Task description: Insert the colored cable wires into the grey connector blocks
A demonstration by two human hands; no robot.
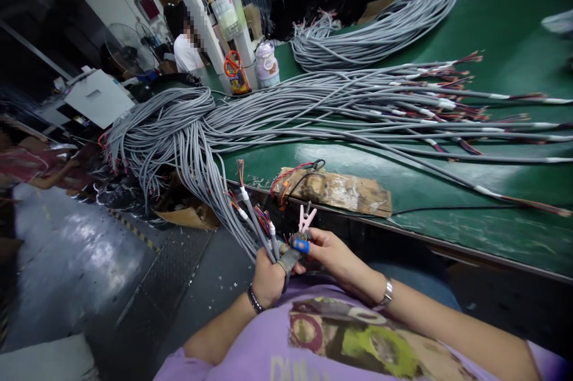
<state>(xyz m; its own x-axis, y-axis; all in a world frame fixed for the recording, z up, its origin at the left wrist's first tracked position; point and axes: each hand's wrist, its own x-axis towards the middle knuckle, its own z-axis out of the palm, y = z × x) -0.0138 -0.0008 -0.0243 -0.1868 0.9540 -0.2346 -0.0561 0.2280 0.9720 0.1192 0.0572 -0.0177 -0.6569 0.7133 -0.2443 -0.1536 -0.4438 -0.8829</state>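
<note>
My left hand is closed round several grey cables, whose white-banded ends with thin coloured wires stick up above the fist. Grey wrapping covers a finger or thumb of that hand. Close beside it, my right hand has thumb and fingers pinched together, with blue tape round a digit. What lies in the pinch is too small and hidden to name. Just above these fingertips a pale pink clip stands up near the bench edge; whether the fingers touch it, I cannot tell.
A long bundle of grey cables spreads over the green bench, hanging off its left end. Behind lies a coiled bundle. A worn wooden board with red and black leads sits at the front edge. Other people are at left.
</note>
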